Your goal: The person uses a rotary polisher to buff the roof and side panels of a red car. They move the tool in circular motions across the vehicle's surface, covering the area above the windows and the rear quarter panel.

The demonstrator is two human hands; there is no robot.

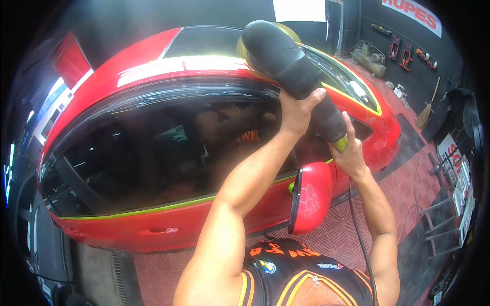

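A black car polisher [301,69] with a yellow pad [289,31] rests against the roof edge of a red car [138,74], near the top of the windshield. My left hand [297,113] is wrapped round the middle of its body, just behind the head. Further back, my right hand [348,153] grips the rear end, by a green part. From there a dark power cord [358,224] runs down past my right forearm. Yellow-green masking tape [153,209] lines the side window's lower edge and the windshield. The head hides most of the pad.
A red side mirror [310,198] sticks out close below my forearms. Red floor tiles [168,270] surround the car. Along the right wall are a compressor [369,57], a broom [425,113] and a metal stand [444,224]. A dark vehicle [48,250] stands at the left.
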